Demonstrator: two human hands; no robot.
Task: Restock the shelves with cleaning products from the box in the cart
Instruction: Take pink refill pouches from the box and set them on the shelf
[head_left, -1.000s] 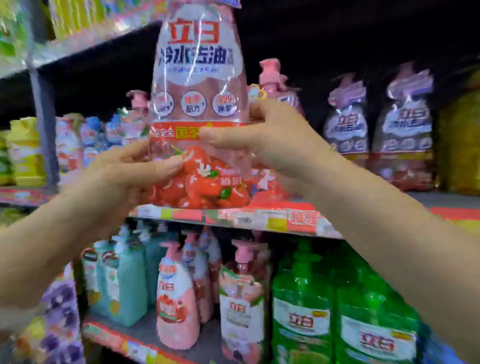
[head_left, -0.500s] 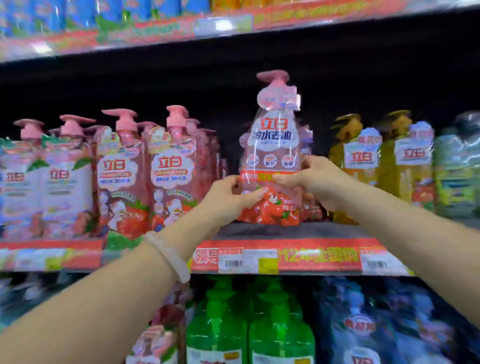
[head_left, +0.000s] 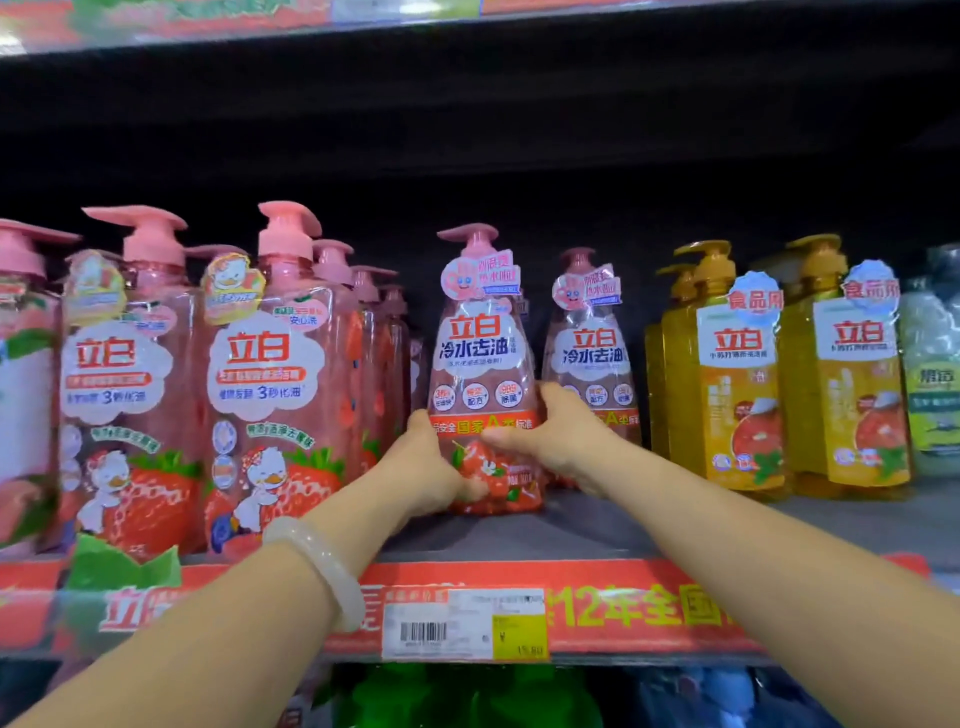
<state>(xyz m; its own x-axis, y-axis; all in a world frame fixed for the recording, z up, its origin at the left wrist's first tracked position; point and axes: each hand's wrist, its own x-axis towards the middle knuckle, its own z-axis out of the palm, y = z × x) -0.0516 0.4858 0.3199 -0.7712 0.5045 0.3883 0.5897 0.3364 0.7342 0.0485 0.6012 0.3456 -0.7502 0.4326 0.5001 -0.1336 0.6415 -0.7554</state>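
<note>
Gripping the pink pump bottle (head_left: 483, 374) low on both sides, left hand (head_left: 434, 475) and right hand (head_left: 558, 441) curled round it; it stands upright on the grey shelf (head_left: 597, 530), between strawberry bottles (head_left: 275, 384) and a matching bottle (head_left: 592, 353) behind right

Held pump bottle (head_left: 485, 384) upright on shelf (head_left: 597, 525). Twin bottle (head_left: 592, 358) just right, slightly behind. Strawberry bottles (head_left: 270, 384) left of held bottle; yellow bottles (head_left: 737, 374) farther right. Price tag (head_left: 465, 623) on shelf edge, below held bottle. Left hand (head_left: 431, 467) on left side, right hand (head_left: 561, 441) on right.
</note>
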